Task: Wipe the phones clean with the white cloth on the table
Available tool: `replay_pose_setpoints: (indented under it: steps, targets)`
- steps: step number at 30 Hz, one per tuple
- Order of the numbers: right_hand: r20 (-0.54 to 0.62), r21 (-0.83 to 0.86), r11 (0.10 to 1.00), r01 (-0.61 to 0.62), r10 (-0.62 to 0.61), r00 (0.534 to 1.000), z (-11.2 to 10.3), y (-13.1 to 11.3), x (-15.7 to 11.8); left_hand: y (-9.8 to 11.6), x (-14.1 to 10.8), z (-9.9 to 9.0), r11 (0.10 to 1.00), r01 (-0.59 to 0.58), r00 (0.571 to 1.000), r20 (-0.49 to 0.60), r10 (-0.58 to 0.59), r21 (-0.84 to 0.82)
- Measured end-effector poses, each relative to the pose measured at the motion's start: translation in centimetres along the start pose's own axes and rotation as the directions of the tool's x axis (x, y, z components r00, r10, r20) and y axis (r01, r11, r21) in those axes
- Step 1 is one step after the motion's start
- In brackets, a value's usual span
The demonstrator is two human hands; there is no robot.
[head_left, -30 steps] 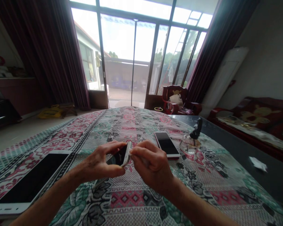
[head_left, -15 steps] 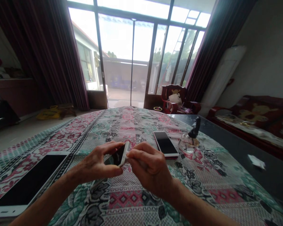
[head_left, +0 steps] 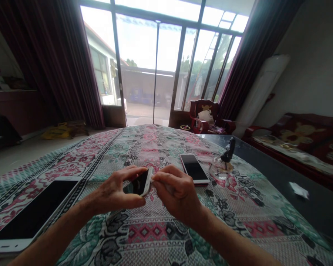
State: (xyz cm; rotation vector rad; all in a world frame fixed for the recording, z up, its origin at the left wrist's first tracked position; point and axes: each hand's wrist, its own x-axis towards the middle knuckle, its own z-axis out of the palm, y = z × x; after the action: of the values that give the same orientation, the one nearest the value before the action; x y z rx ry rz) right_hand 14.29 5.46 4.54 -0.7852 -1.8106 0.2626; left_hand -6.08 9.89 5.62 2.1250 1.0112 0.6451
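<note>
My left hand [head_left: 122, 187] grips a white-edged smartphone [head_left: 141, 183] by its two long sides, holding it tilted above the patterned tablecloth. Its dark screen faces left, toward my palm. Against the phone's near right end, my right hand [head_left: 177, 192] is closed in a pinch of thumb and forefinger. A small whitish bit shows at those fingertips, too small to name. A second white phone [head_left: 194, 169] lies screen up just beyond my right hand. On the left, close to my left forearm, rests a larger white device with a black screen [head_left: 36, 210].
A clear glass jar [head_left: 221, 168] with a black top stands right of the second phone. A crumpled white tissue [head_left: 299, 190] lies on the dark tabletop [head_left: 269, 166] at the right. Beyond the floral tablecloth [head_left: 155, 147] are glass doors, a wooden chair [head_left: 204, 114] and a sofa [head_left: 302, 136].
My right fingertips have shifted very slightly up and right at the phone's end. The left hand keeps its grip, and the phone is turned a little.
</note>
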Motion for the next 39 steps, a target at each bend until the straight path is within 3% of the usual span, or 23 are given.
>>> replay_pose_setpoints:
  steps: [8,39]
  targets:
    - [-0.001,0.054,0.997,0.057,-0.057,0.998,0.31,-0.33,-0.21,-0.02,-0.03,-0.08,1.000,-0.005,1.000,-0.003,0.005,-0.014]
    - [-0.014,0.040,0.997,0.063,-0.063,0.998,0.21,-0.15,-0.34,-0.34,0.01,0.04,1.000,-0.008,1.000,-0.010,0.009,0.004]
